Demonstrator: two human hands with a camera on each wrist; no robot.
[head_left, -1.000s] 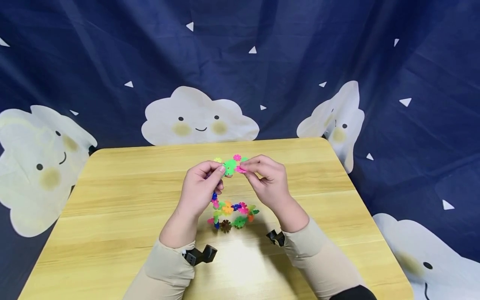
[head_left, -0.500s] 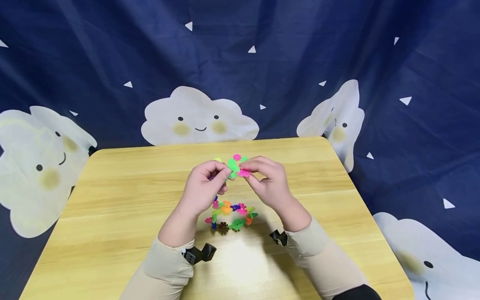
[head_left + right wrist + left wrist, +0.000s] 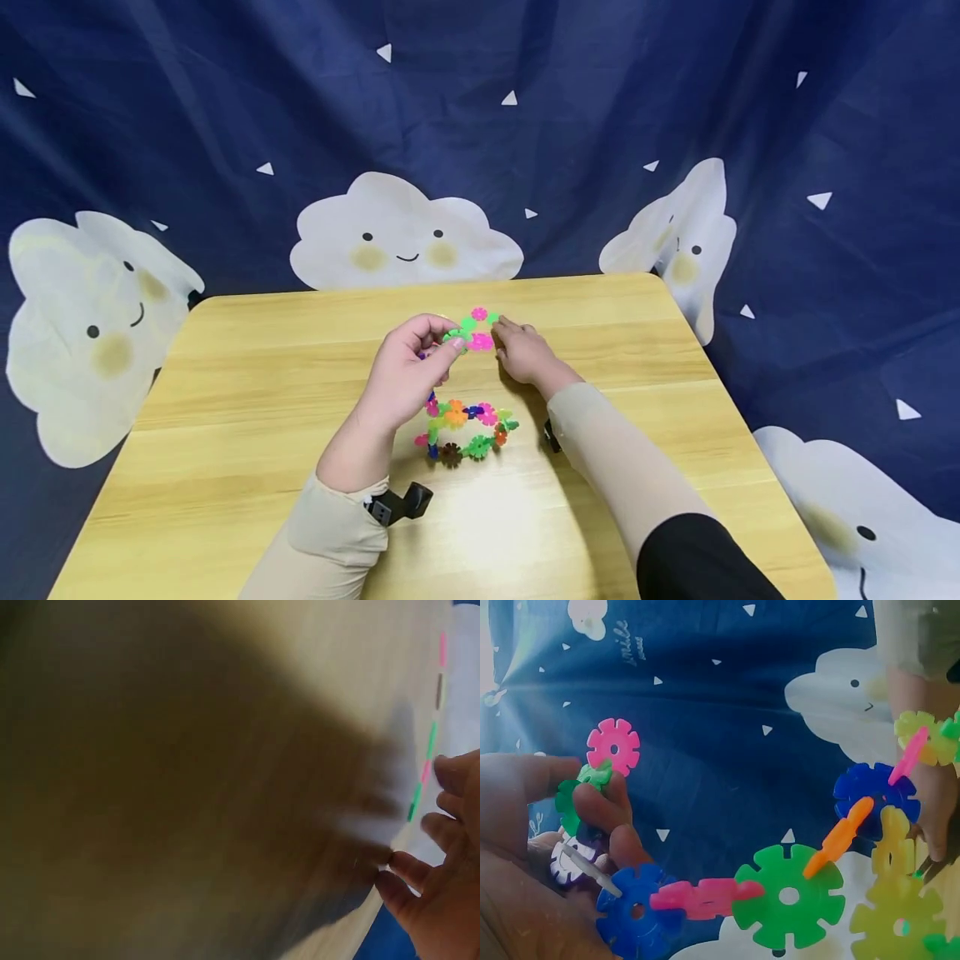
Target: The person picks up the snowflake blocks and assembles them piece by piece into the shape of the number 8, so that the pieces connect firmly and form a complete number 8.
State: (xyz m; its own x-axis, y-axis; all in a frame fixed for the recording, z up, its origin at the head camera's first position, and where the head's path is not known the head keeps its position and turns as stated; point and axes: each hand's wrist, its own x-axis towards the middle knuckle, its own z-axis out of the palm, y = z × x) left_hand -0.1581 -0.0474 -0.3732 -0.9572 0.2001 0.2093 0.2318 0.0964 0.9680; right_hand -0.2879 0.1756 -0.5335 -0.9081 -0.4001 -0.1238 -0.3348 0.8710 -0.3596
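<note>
My left hand pinches a green notched disc at the end of a chain of snowflake-shaped plastic building discs. A pink disc projects from that green end, its centre hole showing in the left wrist view. From the hand the chain runs through a blue disc, a pink disc and a larger green disc. My right hand reaches low over the table, fingertips right at a loose green disc. Its fingers are slightly spread in the right wrist view, holding nothing.
Lower parts of the chain, with an orange disc and a brown disc, form a loop over the wooden table. Loose discs, including a pink disc, lie beyond the hands. A dark blue curtain with clouds hangs behind.
My right hand has let go of the pink disc, which stays on the green one, and has moved forward and down to the loose discs. My left hand keeps its hold, almost in place.
</note>
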